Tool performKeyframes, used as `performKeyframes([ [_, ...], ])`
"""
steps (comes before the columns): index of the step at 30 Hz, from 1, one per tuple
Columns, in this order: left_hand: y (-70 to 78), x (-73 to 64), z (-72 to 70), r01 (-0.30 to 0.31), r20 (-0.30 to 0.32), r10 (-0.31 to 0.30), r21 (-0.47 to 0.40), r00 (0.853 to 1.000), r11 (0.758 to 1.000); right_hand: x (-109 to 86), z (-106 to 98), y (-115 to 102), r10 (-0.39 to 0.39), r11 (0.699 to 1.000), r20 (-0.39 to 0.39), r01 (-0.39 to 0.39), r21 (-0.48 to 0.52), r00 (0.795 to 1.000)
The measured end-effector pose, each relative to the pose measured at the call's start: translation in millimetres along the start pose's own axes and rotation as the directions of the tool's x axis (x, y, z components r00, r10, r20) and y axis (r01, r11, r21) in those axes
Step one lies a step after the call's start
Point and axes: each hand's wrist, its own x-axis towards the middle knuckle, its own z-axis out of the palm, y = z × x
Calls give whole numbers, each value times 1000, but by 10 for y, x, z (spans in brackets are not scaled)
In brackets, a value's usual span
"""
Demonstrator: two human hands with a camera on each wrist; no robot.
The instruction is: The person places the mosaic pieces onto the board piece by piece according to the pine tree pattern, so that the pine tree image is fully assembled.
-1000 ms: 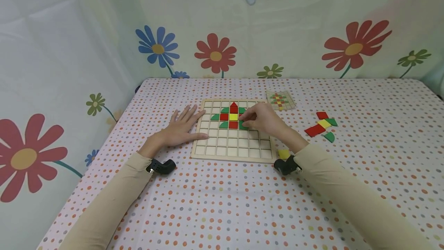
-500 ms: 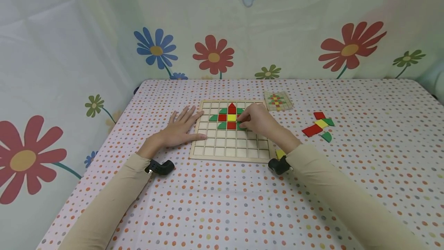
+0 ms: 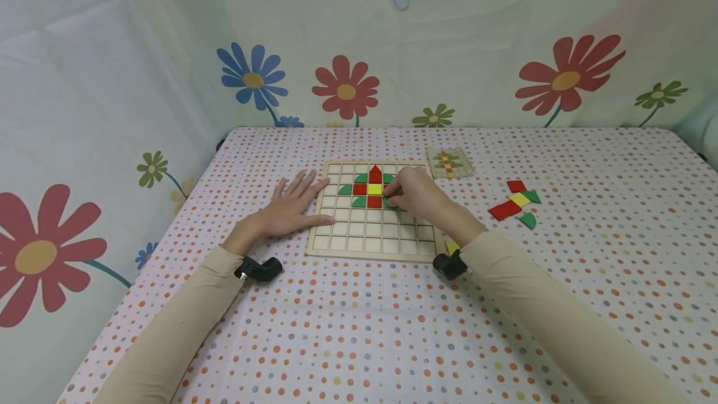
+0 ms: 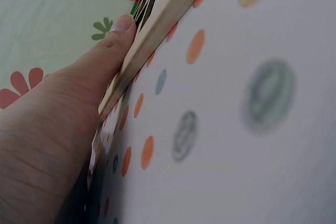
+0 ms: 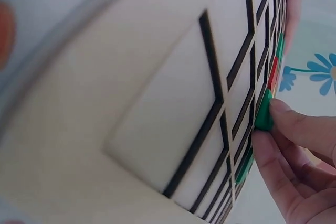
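A wooden grid board (image 3: 359, 244) lies on the table with red, yellow and green tiles in its upper cells. Among these tiles are a red triangle (image 3: 375, 169) at the top and a yellow square (image 3: 375, 189) in the middle. My left hand (image 3: 286, 207) is spread flat at the board's left side, its thumb resting on the frame in the left wrist view. Over the right part of the pattern, my right hand (image 3: 417, 195) pinches a green tile (image 5: 264, 111) between thumb and finger at the grid's surface. The fingers hide the tile's full shape.
A small pattern card (image 3: 449, 163) lies at the board's upper right corner. Farther right are loose tiles, including a red rectangle (image 3: 505, 210), a yellow tile (image 3: 519, 199) and a green quarter circle (image 3: 528, 221). Another yellow tile (image 3: 452, 247) is partly covered by my right wrist.
The head view has shifted slightly, and my right wrist covers more of the nearby yellow tile. Both hands keep nearly the same places on the board.
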Motion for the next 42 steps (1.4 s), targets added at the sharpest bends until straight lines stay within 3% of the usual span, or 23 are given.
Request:
performKeyframes([
  [8, -25, 11, 13, -7, -5, 7, 2, 1000, 1000, -2, 18, 8, -82, 995, -12, 81, -51, 997],
  [16, -16, 2, 12, -11, 1, 11, 6, 1000, 1000, -133, -13, 177, -97, 992, -21, 98, 73, 995],
  [22, -13, -4, 8, -7, 9, 7, 13, 1000, 1000, -444, -163, 309, -90, 983, -40, 95, 159, 995],
  [27, -6, -5, -3, -9, 6, 9, -4, 1000, 1000, -827, -344, 445, -88, 992, -124, 98, 79, 988],
  [33, -40, 13, 25, -9, 4, 9, -3, 1000, 1000, -1200, -510, 847, -63, 995, -192, 47, -89, 979],
  [37, -58, 21, 37, -7, 2, 7, 1, 1000, 1000, -1350, -559, 1108, -27, 987, -197, -5, -160, 980],
  [42, -11, -1, 2, -1, 7, 1, -10, 1000, 1000, -1449, -641, 1270, 29, 979, -204, -69, -192, 978],
])
